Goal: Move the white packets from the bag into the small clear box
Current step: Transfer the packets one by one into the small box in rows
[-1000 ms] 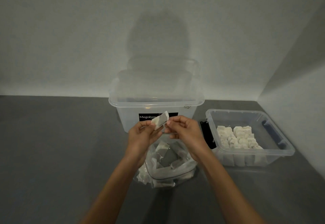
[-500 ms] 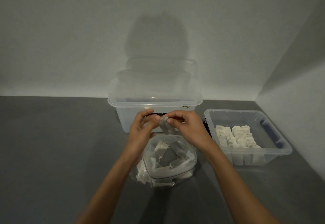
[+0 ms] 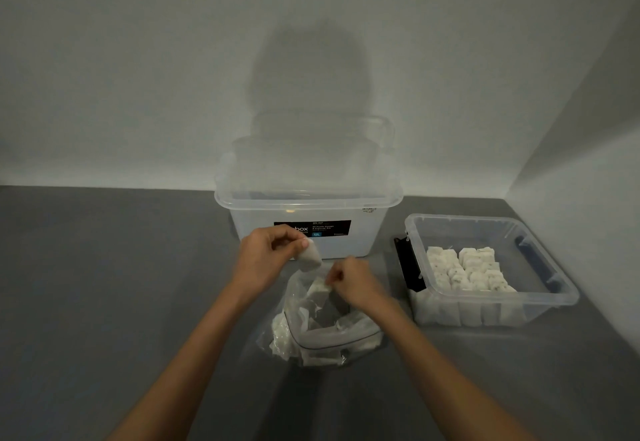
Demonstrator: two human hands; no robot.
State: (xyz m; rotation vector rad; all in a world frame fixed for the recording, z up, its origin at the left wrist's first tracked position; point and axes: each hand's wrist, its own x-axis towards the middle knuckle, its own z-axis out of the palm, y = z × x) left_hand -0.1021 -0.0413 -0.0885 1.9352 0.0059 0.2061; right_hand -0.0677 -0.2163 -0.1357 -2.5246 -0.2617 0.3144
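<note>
A grey desk (image 3: 104, 302) is running across the view and meeting a pale wall at the back. Left of centre, the left hand (image 3: 266, 259) is hovering above the desk. Its grip is clamping a white packet (image 3: 310, 258) between the thumb and curled fingers. That packet is hanging in the air above the far edge of the bag's mouth, in front of the big box.

Behind the hand, a large lidded storage box (image 3: 308, 205) of clear plastic is standing against the wall. The left knuckles are covering part of its black label (image 3: 325, 228).

Below the hands, a clear zip bag (image 3: 332, 343) is lying on the desk with its mouth gaping open. More bagged packets (image 3: 282, 333) are crowding inside it. The right hand (image 3: 351, 285) is dipping into the bag's mouth, fingers curling together at the top of one bagged packet. I cannot tell whether its grip is closing on that packet, on the bag film or on nothing.

Further right, a black object (image 3: 408, 267) is sitting against the left wall of the small clear box (image 3: 467, 233). The box is standing open on the desk near the bag. Inside it, sorted packets (image 3: 467, 271) are standing in tidy rows. A blue latch (image 3: 535, 262) is showing at its right end.
</note>
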